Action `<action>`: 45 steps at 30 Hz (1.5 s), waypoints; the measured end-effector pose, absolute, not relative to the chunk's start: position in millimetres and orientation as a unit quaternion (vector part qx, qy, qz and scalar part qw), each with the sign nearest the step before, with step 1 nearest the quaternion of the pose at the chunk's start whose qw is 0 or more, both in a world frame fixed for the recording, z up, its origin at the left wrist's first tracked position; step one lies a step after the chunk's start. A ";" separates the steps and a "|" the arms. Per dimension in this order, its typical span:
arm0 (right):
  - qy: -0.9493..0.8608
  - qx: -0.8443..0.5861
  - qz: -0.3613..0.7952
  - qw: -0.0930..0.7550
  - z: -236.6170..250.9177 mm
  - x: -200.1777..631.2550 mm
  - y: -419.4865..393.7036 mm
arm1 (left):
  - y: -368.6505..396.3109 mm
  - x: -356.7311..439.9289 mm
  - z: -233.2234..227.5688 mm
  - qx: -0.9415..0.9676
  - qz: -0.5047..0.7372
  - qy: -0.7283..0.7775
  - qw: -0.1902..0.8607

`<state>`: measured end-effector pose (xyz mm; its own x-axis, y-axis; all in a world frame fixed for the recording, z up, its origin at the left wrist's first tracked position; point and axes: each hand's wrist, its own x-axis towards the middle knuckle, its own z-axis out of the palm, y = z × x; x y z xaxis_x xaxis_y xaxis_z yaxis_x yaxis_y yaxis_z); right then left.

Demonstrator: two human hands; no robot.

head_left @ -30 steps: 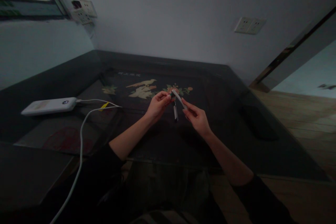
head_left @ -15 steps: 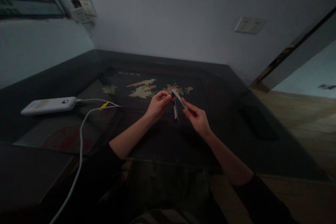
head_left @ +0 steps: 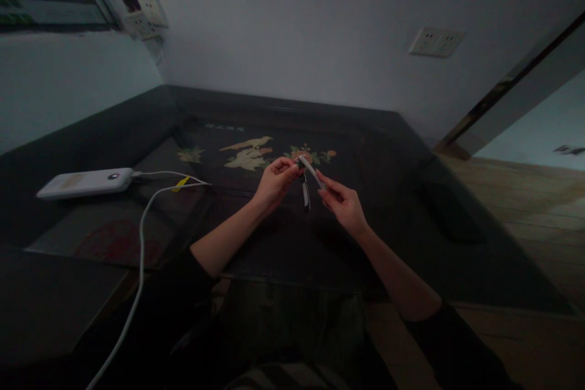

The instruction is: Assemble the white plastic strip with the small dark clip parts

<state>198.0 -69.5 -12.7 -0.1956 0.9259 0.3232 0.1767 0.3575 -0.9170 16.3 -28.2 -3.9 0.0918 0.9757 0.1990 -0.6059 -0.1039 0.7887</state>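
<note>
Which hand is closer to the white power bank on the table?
The left hand. It is out to the right of the white power bank, and the right hand is farther right still. Neither touches it.

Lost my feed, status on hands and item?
Left hand and right hand both pinching the small white stick above dark table. Nothing between them.

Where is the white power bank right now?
In the head view, the white power bank lies on the dark table at the far left, left of the left hand, with a white cable plugged into its end.
</note>
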 end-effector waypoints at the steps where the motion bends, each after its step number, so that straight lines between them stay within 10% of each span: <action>1: -0.669 -0.418 0.380 0.483 -12.3 198.3 -69.1 | -27.6 16.2 -4.5 0.392 0.630 0.239 0.626; 45: -0.681 -0.431 0.348 0.479 -9.4 197.8 -71.8 | -28.2 14.9 -3.9 0.403 0.620 0.245 0.627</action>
